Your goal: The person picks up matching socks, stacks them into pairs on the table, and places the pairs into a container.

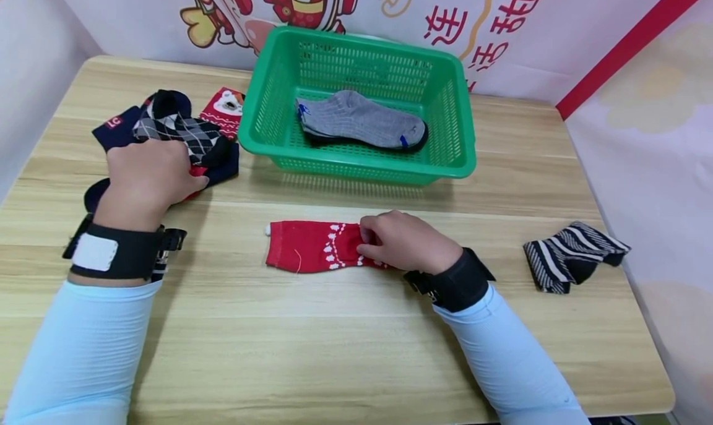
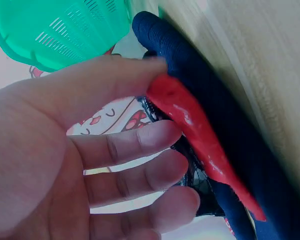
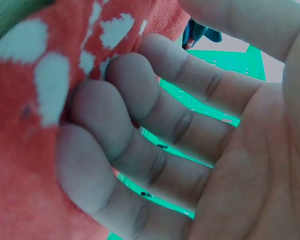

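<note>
My right hand [image 1: 409, 242] rests its fingertips on one end of a red sock [image 1: 303, 245] with a white pattern, laid flat on the table. In the right wrist view, the loosely bent fingers [image 3: 97, 120] touch its fabric, with the thumb apart from them. My left hand [image 1: 147, 171] is over a heap of socks at the left. There the left wrist view has the thumb and fingertips at a folded red sock [image 2: 190, 127] on a dark navy sock [image 2: 225, 100], the fingers spread. Just beyond that hand lies a black-and-grey argyle sock [image 1: 181, 131].
A green plastic basket [image 1: 356, 168] at the back holds grey socks [image 1: 362, 120] over dark ones. Left of it lies a red sock with a bear face [image 1: 223, 112]. Black-and-white striped socks [image 1: 576, 255] are near the table's right edge. A printed cloth [image 1: 535, 60] hangs behind.
</note>
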Available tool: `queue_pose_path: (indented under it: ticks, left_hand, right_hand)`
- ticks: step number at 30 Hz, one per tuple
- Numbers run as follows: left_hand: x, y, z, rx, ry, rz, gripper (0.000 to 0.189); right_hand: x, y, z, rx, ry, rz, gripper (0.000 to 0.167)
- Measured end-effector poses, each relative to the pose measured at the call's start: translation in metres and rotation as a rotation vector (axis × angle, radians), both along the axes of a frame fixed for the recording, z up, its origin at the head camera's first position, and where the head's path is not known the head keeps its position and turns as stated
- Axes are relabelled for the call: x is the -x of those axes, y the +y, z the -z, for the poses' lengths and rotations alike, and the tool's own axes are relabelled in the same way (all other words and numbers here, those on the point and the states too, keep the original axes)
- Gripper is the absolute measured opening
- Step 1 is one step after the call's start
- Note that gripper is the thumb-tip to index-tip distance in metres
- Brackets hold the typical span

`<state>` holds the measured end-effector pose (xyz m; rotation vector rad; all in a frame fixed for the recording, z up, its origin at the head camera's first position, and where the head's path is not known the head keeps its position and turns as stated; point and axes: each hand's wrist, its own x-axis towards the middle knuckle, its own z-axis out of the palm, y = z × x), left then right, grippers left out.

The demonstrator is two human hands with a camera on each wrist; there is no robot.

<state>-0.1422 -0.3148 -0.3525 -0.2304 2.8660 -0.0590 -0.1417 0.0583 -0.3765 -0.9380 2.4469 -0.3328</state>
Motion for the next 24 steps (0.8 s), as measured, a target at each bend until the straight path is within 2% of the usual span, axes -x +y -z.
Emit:
queue_pose_path:
  ticks: [4, 8, 15, 21, 24]
  left_hand:
    - [0.002, 0.001, -0.002, -0.008, 0.022, -0.005, 0.045]
    - [0.002, 0.001, -0.006, -0.030, 0.096, -0.036, 0.046]
    - [0.001, 0.006, -0.015, -0.175, 0.320, -0.124, 0.035]
    - [-0.003, 0.016, -0.028, -0.288, 0.455, -0.247, 0.045]
    - [-0.006, 0.021, -0.033, -0.367, 0.568, -0.284, 0.048]
  right_hand:
    - [0.000, 0.001, -0.002, 0.000, 0.012, -0.004, 0.019]
    - [-0.001, 0.001, -0.004, -0.010, 0.022, -0.008, 0.018]
    - [-0.001, 0.000, -0.003, -0.023, 0.034, -0.011, 0.015]
    - [-0.001, 0.000, -0.002, -0.027, 0.041, -0.010, 0.014]
    - [-0.001, 0.000, -0.002, -0.026, 0.047, -0.009, 0.014]
